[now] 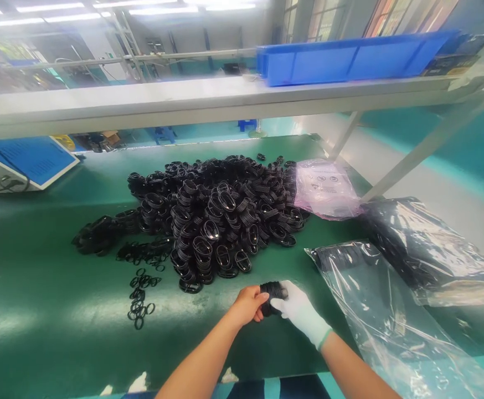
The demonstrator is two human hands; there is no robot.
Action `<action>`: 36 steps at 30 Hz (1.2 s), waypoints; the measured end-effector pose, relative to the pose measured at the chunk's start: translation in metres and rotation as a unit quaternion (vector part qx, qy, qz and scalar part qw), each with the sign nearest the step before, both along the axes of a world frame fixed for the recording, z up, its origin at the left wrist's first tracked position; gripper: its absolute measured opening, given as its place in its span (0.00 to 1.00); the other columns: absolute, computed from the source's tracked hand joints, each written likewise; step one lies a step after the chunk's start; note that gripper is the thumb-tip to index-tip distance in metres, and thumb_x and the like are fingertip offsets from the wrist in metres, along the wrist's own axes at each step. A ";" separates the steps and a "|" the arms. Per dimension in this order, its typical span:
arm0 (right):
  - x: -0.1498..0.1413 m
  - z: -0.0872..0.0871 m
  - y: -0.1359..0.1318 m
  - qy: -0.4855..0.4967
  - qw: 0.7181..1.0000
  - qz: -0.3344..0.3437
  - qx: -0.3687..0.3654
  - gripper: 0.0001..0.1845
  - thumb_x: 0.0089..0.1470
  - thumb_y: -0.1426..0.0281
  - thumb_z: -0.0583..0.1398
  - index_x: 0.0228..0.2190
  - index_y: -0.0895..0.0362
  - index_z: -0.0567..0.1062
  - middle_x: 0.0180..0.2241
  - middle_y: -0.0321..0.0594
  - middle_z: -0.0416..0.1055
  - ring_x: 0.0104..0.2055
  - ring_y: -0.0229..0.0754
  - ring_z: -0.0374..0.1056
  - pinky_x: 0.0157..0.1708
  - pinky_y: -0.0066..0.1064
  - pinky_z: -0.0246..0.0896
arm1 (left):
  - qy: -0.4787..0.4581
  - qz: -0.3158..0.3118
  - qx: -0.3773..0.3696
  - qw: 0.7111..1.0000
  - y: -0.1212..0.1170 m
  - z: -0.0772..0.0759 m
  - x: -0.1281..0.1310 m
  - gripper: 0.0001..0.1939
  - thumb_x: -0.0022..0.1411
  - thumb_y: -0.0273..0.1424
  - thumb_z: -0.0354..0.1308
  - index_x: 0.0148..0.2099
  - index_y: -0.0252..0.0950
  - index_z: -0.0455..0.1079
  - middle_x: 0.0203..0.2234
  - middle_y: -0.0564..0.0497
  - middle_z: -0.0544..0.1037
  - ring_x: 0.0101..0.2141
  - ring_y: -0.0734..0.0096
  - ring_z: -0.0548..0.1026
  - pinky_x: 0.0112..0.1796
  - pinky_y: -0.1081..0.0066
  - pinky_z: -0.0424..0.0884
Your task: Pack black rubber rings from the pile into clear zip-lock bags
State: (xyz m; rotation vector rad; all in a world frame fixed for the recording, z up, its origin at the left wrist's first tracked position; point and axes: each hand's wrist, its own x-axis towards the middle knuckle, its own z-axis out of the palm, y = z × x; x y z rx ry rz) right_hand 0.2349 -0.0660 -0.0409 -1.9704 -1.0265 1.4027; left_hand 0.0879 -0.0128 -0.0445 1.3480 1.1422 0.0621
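Far left: blue-topped box (30,163) on the green table (59,305), cut off by the frame edge; its cable runs out of view too. Next, small black rings (138,305), loose, some overlapping; the dark clump just behind them is too blurred to separate. Center: big pile of black oval pieces (225,216), many with a crossbar; lower layers hidden by the ones on top, back of the pile hard to make out.

In front of the pile, toward the near edge: bare left hand (246,305), fingers closed around the left end of a stack of black rings (271,291), thumb over its near side. Gloved right hand (298,310) has the right end, white fingers pinching it, fingertips partly hidden behind the stack. Stack is between the two hands; both forearms cut off at the bottom.

Containers: blue bin (350,62) up on the shelf (142,105), only its outside shows, contents can't be seen. Below it, pink-tinted bag (327,188) touching the pile's right side; print unreadable, contents unclear. Clear bag (395,316): row of dark pieces at its far end, near part looks flat, lower end cut off. Far right, glossy bag (437,244) with black contents, detail lost in glare.
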 end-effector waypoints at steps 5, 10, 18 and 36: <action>0.000 -0.001 0.000 -0.026 1.000 0.013 0.005 0.21 0.42 0.69 0.56 0.41 0.57 0.63 0.34 0.40 0.68 0.28 0.37 0.66 0.22 0.27 0.61 | 0.021 0.014 0.015 1.000 -0.001 0.001 0.005 0.15 0.57 0.42 0.46 0.28 0.36 0.58 0.09 0.59 0.63 0.12 0.77 0.65 0.17 0.77 0.62; -0.009 0.008 0.002 -0.099 0.995 0.013 0.019 0.22 0.35 0.68 0.61 0.37 0.58 0.66 0.37 0.43 0.65 0.38 0.44 0.65 0.38 0.34 0.59 | 0.063 -0.013 0.032 0.997 0.000 0.011 0.005 0.12 0.60 0.37 0.43 0.30 0.36 0.60 0.12 0.57 0.66 0.15 0.75 0.67 0.20 0.74 0.64; -0.018 0.027 0.006 -0.175 0.983 0.046 -0.022 0.23 0.36 0.67 0.59 0.39 0.57 0.66 0.38 0.44 0.64 0.42 0.45 0.63 0.40 0.32 0.56 | 0.282 -0.207 0.471 0.810 0.064 0.063 -0.020 0.10 0.58 0.23 0.45 0.37 0.37 0.66 0.38 0.47 0.69 0.43 0.66 0.66 0.42 0.66 0.62; -0.010 0.007 0.002 -0.184 0.981 0.062 0.008 0.22 0.37 0.65 0.59 0.38 0.57 0.66 0.37 0.43 0.64 0.41 0.44 0.63 0.38 0.31 0.57 | 0.014 0.031 -0.015 0.999 0.000 0.005 -0.014 0.12 0.57 0.41 0.44 0.29 0.38 0.52 0.09 0.61 0.61 0.12 0.78 0.63 0.16 0.78 0.61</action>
